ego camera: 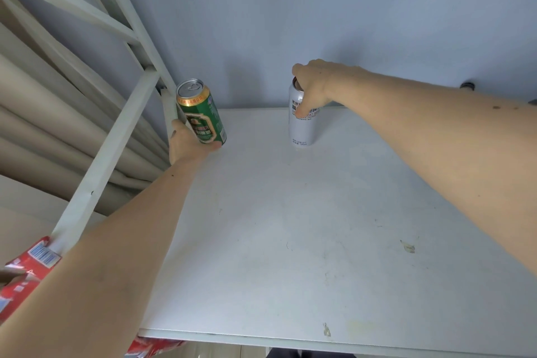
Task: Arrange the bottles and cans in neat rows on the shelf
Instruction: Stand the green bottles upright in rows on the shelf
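Observation:
A green beer can (203,116) with a gold band and silver top stands near the back left corner of the white shelf board (290,241). My left hand (186,142) grips it low on its side, thumb and fingers around the base. A silver can (302,128) stands upright near the back wall, right of the green one. My right hand (315,86) holds it from above, fingers curled over its top rim and thumb on its side. The two cans are well apart.
The white metal shelf frame (116,136) slants along the left edge, with beige curtains (43,125) behind it. Red packaging (26,264) lies at the lower left below the shelf. A blue-grey wall (319,9) closes the back. Small stains mark the board's front right.

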Tool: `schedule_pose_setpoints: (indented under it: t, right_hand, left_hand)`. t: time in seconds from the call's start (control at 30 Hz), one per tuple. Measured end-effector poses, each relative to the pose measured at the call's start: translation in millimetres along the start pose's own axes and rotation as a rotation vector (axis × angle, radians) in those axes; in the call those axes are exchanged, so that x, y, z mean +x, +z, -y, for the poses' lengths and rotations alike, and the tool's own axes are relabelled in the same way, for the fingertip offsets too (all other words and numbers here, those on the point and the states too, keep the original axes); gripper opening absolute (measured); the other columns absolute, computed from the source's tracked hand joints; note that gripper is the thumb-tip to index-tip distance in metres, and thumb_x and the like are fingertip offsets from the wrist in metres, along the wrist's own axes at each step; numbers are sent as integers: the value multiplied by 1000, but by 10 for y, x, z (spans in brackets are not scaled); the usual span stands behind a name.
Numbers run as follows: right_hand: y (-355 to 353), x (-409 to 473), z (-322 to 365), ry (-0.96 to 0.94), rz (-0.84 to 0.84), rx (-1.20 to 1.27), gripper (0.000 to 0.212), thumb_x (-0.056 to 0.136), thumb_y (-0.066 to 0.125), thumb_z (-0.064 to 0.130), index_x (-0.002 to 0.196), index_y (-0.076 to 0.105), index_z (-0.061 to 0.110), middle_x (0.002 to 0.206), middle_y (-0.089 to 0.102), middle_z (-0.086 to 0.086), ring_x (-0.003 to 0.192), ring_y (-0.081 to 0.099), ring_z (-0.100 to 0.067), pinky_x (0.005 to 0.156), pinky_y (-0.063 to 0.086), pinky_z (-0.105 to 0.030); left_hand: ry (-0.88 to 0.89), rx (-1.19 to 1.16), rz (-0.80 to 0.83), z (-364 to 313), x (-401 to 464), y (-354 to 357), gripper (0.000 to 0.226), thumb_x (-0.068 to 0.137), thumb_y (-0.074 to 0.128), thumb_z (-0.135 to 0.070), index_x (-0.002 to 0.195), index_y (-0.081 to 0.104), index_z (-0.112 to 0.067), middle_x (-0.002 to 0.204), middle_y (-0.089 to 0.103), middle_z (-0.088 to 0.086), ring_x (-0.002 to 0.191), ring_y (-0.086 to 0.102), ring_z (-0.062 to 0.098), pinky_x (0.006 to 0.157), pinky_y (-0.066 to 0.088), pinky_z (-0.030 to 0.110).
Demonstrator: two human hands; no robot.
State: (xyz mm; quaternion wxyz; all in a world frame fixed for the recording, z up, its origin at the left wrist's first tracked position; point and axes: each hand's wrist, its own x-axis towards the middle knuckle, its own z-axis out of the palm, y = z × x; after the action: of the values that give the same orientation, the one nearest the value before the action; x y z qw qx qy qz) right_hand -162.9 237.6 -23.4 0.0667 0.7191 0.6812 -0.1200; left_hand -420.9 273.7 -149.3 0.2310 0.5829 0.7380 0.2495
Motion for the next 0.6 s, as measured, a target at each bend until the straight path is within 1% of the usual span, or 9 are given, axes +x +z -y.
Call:
schedule_pose_setpoints:
  t: [0.1, 0.13, 0.2, 0.27, 0.33, 0.4, 0.5, 0.6]
  right_hand:
    - [19, -82, -47, 9, -54, -14, 69, 76, 77, 33, 128, 37, 11, 110, 44, -8, 89, 51, -32, 57, 37, -29]
    - [33, -119, -72, 19, -64, -20, 73, 74, 78, 33, 130, 36, 12, 114, 46, -9, 92, 52, -32, 61, 39, -32]
    - [71, -207, -142, 38, -91, -27, 77, 74, 79, 33, 133, 35, 13, 121, 47, -10, 104, 53, -33, 70, 39, -35]
    - [114, -320, -224, 56, -130, -36, 72, 77, 75, 29, 134, 36, 12, 123, 47, -11, 113, 50, -33, 72, 37, -36]
    - [181, -496, -314, 83, -179, -31, 63, 81, 70, 23, 133, 37, 11, 122, 47, -11, 115, 49, -33, 72, 36, -36]
    - [269, -609, -358, 99, -213, -37, 58, 83, 68, 18, 132, 39, 12, 122, 48, -11, 115, 49, -32, 71, 35, -35]
    - [455, -898, -477, 119, -203, -46, 48, 84, 67, 16, 126, 44, 11, 121, 49, -11, 114, 51, -32, 70, 36, -35]
    - [632, -1185, -637, 146, -168, -49, 43, 84, 65, 14, 122, 45, 12, 123, 48, -9, 116, 49, -30, 70, 37, -34]
  left_hand:
    - [-54, 153, 84, 77, -94, -23, 78, 72, 82, -28, 129, 35, -4, 125, 54, 18, 114, 55, 36, 82, 49, 42]
    - [-59, 223, 130, 95, -134, -32, 75, 74, 80, -31, 129, 37, -4, 125, 54, 18, 113, 55, 35, 83, 50, 42]
    - [-33, 373, 226, 106, -219, -52, 67, 77, 77, -37, 127, 44, -7, 124, 55, 14, 113, 55, 32, 80, 48, 39]
    - [16, 476, 289, 62, -315, -67, 63, 79, 73, -41, 127, 48, -10, 123, 56, 10, 113, 55, 28, 76, 44, 35]
    - [78, 558, 325, -30, -439, -63, 59, 80, 70, -44, 125, 50, -11, 121, 57, 8, 111, 56, 27, 75, 44, 33]
    - [104, 617, 355, -113, -518, -53, 56, 80, 69, -46, 121, 53, -12, 116, 58, 7, 107, 56, 27, 76, 46, 34]
    - [181, 709, 405, -301, -701, 21, 54, 81, 68, -45, 121, 54, -13, 114, 58, 6, 105, 56, 27, 75, 44, 34]
    - [277, 761, 417, -526, -920, 125, 46, 80, 68, -43, 114, 55, -14, 110, 61, 3, 98, 56, 24, 71, 40, 32]
